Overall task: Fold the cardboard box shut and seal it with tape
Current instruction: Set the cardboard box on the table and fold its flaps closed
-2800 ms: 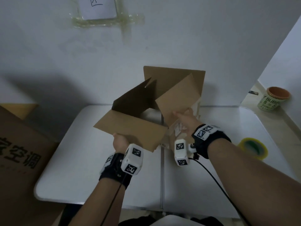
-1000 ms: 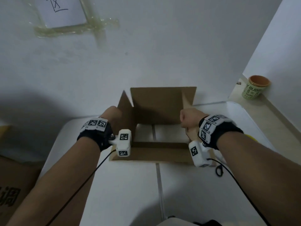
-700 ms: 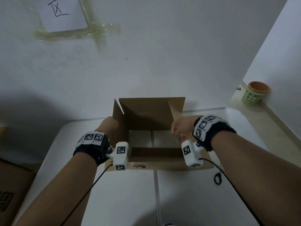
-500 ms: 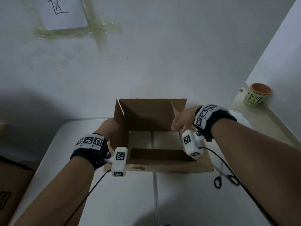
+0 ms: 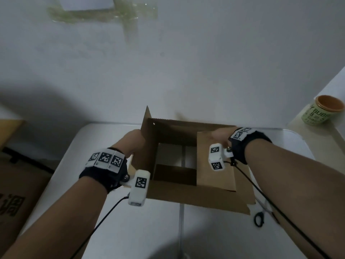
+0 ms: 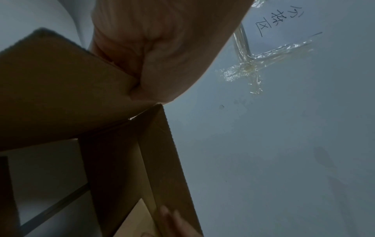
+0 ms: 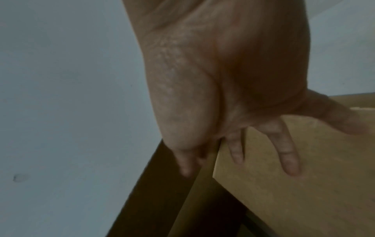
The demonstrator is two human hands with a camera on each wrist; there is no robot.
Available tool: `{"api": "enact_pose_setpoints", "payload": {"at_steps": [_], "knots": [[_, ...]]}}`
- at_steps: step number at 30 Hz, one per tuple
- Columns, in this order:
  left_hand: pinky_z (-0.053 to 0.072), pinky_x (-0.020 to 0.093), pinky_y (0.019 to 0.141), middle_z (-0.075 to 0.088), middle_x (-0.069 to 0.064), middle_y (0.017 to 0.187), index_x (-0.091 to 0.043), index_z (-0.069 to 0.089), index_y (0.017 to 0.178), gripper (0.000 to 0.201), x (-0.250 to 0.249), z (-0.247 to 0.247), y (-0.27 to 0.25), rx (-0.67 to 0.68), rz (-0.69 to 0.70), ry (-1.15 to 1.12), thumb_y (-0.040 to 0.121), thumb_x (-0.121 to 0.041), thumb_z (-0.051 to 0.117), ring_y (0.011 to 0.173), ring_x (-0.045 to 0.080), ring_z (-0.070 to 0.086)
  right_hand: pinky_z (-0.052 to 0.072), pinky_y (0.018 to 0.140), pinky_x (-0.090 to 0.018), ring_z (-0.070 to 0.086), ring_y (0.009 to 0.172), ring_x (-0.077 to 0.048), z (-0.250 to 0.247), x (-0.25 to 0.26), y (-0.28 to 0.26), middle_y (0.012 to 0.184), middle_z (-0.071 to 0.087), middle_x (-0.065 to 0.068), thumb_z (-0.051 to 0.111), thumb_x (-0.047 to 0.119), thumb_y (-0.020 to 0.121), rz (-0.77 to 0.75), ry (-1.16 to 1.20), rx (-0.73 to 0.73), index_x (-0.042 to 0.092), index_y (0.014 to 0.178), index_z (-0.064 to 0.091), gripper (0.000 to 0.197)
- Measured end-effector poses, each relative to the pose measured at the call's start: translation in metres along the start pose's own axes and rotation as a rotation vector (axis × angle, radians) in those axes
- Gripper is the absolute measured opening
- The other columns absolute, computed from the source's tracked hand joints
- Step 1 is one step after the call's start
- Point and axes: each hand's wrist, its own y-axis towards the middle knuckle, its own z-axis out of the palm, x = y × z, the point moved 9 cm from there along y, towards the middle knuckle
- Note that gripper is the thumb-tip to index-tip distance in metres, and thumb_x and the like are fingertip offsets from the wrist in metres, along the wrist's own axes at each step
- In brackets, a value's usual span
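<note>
My right hand (image 5: 217, 135) lies flat, pressing the right flap (image 5: 214, 161) inward. My left hand (image 5: 130, 142) grips the left flap (image 5: 144, 135), upright. Risk: the box (image 5: 173, 146) slides on the desk (image 5: 149, 230), flap springing back.

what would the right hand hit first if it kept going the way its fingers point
Probably the box's far wall. The right hand lies flat on the folded-in right flap, fingers aimed at it; depth is unclear.
</note>
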Motion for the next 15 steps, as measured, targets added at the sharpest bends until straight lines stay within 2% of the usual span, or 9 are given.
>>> {"api": "enact_pose_setpoints", "payload": {"at_steps": [1, 2, 3, 5, 7, 10, 12, 14, 15], "knots": [[0.049, 0.04, 0.093, 0.06, 0.022, 0.12, 0.006, 0.056, 0.119, 0.029, -0.001, 0.002, 0.003, 0.017, -0.006, -0.009, 0.097, -0.003, 0.04, 0.111, 0.036, 0.059, 0.043, 0.094, -0.033, 0.054, 0.112, -0.029, -0.004, -0.001, 0.005, 0.127, 0.054, -0.012, 0.04, 0.056, 0.095, 0.017, 0.026, -0.034, 0.008, 0.122, 0.055, 0.057], [0.048, 0.04, 0.094, 0.06, 0.023, 0.12, 0.006, 0.056, 0.119, 0.029, -0.002, 0.003, 0.004, 0.012, -0.017, -0.039, 0.096, -0.002, 0.04, 0.112, 0.037, 0.059, 0.035, 0.106, -0.043, 0.042, 0.131, -0.035, -0.007, 0.0, 0.002, 0.146, 0.04, -0.013, 0.034, 0.071, 0.088, 0.049, 0.065, -0.052, 0.011, 0.143, 0.038, 0.082], [0.048, 0.041, 0.095, 0.06, 0.023, 0.121, 0.007, 0.056, 0.12, 0.03, -0.002, 0.004, 0.006, 0.024, -0.02, -0.043, 0.096, -0.002, 0.04, 0.112, 0.037, 0.059, 0.027, 0.111, -0.05, 0.029, 0.14, -0.037, -0.006, 0.001, 0.002, 0.156, 0.025, -0.011, 0.026, 0.08, 0.082, 0.059, 0.135, -0.03, 0.018, 0.152, 0.022, 0.093], [0.048, 0.041, 0.096, 0.06, 0.023, 0.122, 0.006, 0.055, 0.122, 0.032, -0.003, 0.006, 0.008, 0.034, -0.013, -0.034, 0.096, -0.003, 0.039, 0.112, 0.036, 0.058, 0.017, 0.115, -0.053, 0.014, 0.146, -0.035, -0.005, 0.006, 0.007, 0.161, 0.007, -0.006, 0.018, 0.076, 0.087, 0.009, 0.222, -0.032, 0.028, 0.154, 0.004, 0.084], [0.048, 0.04, 0.094, 0.059, 0.023, 0.122, 0.006, 0.055, 0.122, 0.032, -0.002, 0.005, 0.007, 0.045, -0.017, -0.018, 0.096, -0.004, 0.039, 0.113, 0.037, 0.058, 0.016, 0.117, -0.053, 0.009, 0.147, -0.033, -0.006, 0.009, 0.014, 0.162, 0.002, -0.003, 0.023, 0.068, 0.093, -0.03, 0.259, -0.044, 0.032, 0.153, -0.003, 0.074], [0.048, 0.04, 0.094, 0.059, 0.024, 0.123, 0.006, 0.054, 0.122, 0.031, -0.003, 0.003, 0.003, 0.052, -0.029, -0.003, 0.097, -0.004, 0.038, 0.114, 0.037, 0.058, 0.017, 0.117, -0.054, 0.008, 0.147, -0.035, -0.004, 0.005, 0.02, 0.162, 0.002, -0.002, 0.034, 0.067, 0.091, -0.014, 0.242, -0.051, 0.038, 0.151, -0.007, 0.077], [0.048, 0.036, 0.092, 0.058, 0.021, 0.124, 0.004, 0.053, 0.124, 0.031, -0.008, 0.003, 0.002, 0.06, -0.017, 0.037, 0.097, -0.005, 0.039, 0.114, 0.035, 0.058, 0.017, 0.117, -0.054, 0.007, 0.147, -0.035, -0.002, 0.004, 0.022, 0.162, 0.001, -0.002, 0.032, 0.068, 0.091, 0.0, 0.266, -0.029, 0.038, 0.151, -0.008, 0.078], [0.052, 0.035, 0.088, 0.058, 0.018, 0.125, 0.0, 0.052, 0.125, 0.03, -0.02, 0.012, -0.003, 0.134, 0.019, 0.051, 0.098, -0.008, 0.042, 0.111, 0.031, 0.06, 0.017, 0.117, -0.054, 0.007, 0.148, -0.034, -0.005, 0.006, 0.02, 0.162, 0.001, -0.002, 0.027, 0.067, 0.092, -0.01, 0.293, -0.062, 0.035, 0.152, -0.006, 0.075], [0.056, 0.036, 0.085, 0.055, 0.015, 0.129, -0.004, 0.05, 0.129, 0.032, -0.028, 0.023, -0.007, 0.214, 0.027, -0.001, 0.099, -0.012, 0.042, 0.112, 0.031, 0.059, 0.017, 0.117, -0.053, 0.008, 0.148, -0.034, -0.007, 0.007, 0.018, 0.162, 0.001, -0.002, 0.023, 0.067, 0.093, -0.016, 0.311, -0.073, 0.033, 0.152, -0.004, 0.074]]}}
